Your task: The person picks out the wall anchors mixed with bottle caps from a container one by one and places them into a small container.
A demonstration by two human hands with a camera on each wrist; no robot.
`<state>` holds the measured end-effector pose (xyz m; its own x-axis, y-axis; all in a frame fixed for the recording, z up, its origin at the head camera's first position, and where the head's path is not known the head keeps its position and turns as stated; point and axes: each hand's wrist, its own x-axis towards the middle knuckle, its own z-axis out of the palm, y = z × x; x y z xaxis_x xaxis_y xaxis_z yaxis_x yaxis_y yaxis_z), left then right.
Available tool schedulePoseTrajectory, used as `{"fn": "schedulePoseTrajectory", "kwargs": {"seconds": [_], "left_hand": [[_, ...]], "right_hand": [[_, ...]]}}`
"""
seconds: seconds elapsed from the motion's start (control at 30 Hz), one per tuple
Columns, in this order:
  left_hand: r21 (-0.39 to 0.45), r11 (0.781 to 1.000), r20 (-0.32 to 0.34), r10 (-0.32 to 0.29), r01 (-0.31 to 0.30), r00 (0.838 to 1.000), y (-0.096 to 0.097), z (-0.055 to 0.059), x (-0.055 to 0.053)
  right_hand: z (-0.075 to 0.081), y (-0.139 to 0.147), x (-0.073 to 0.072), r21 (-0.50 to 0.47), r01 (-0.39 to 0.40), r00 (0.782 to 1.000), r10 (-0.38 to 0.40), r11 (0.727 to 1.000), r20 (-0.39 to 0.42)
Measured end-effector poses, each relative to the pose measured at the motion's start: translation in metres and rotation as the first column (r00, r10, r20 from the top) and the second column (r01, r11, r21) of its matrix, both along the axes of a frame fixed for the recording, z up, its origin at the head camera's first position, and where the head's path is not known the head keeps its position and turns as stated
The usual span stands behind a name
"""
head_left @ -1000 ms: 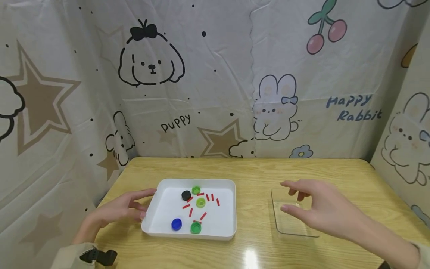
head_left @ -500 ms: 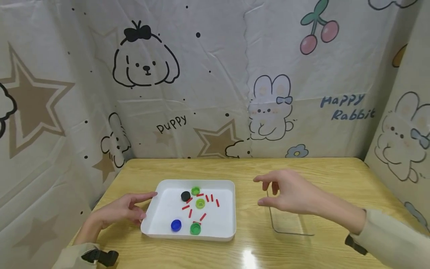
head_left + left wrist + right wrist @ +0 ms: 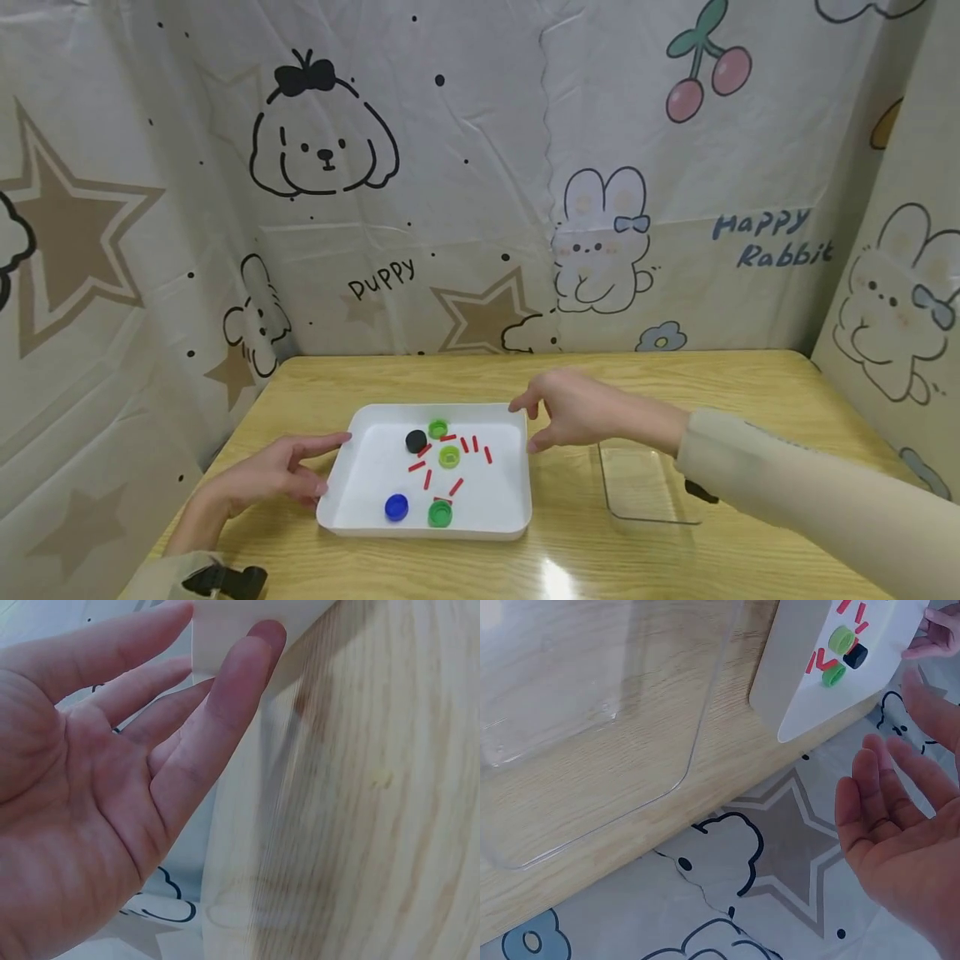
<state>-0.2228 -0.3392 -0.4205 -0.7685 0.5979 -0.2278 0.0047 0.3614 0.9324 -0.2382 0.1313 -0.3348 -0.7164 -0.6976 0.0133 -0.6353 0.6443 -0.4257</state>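
Note:
A white tray [image 3: 363, 475] lies on the table in the head view. Inside it are a black cap [image 3: 416, 442], a blue cap [image 3: 396, 507], several green caps [image 3: 440, 513] and several short red sticks [image 3: 457, 487]. My left hand [image 3: 270, 471] touches the tray's left side with extended index finger and thumb; the left wrist view shows its fingertips at the white wall [image 3: 225, 634]. My right hand [image 3: 573, 408] is at the tray's right rim, fingers loosely bent and thumb near the wall. Whether it makes contact is unclear.
To the right of the tray, partly beneath my right forearm, stands a clear plastic container [image 3: 637, 487]. The wooden table [image 3: 570, 533] ends at a printed cloth [image 3: 480, 208] hanging behind it and at both sides.
My right hand has moved left from above the clear container to the tray's right rim. The left hand stays at the tray's left side. The view has shifted slightly.

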Motion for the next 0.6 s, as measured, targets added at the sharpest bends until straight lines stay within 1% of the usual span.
{"fn": "schedulePoseTrajectory", "kwargs": {"seconds": [0.07,0.13,0.3,0.43,0.6], "left_hand": [[0.006,1.0,0.001,0.004,-0.004,1.0,0.0,0.0,0.001],[0.007,1.0,0.0,0.007,-0.007,1.0,0.0,0.0,0.002],[-0.007,1.0,-0.011,0.012,-0.012,1.0,0.001,0.0,0.003],[-0.012,1.0,-0.012,0.017,-0.017,1.0,0.0,-0.001,0.002],[-0.02,0.999,-0.01,0.033,-0.033,0.999,0.001,0.0,0.002]], "right_hand": [[-0.001,-0.008,-0.007,0.025,-0.005,1.0,0.004,1.0,0.018],[-0.001,-0.015,-0.014,0.031,-0.019,0.999,0.018,0.999,0.033],[-0.002,-0.025,-0.029,0.026,-0.076,0.997,0.075,0.997,0.029],[-0.002,-0.031,-0.035,0.022,-0.094,0.995,0.094,0.995,0.021],[-0.006,-0.035,-0.039,0.026,-0.063,0.997,0.061,0.998,0.054]]}}
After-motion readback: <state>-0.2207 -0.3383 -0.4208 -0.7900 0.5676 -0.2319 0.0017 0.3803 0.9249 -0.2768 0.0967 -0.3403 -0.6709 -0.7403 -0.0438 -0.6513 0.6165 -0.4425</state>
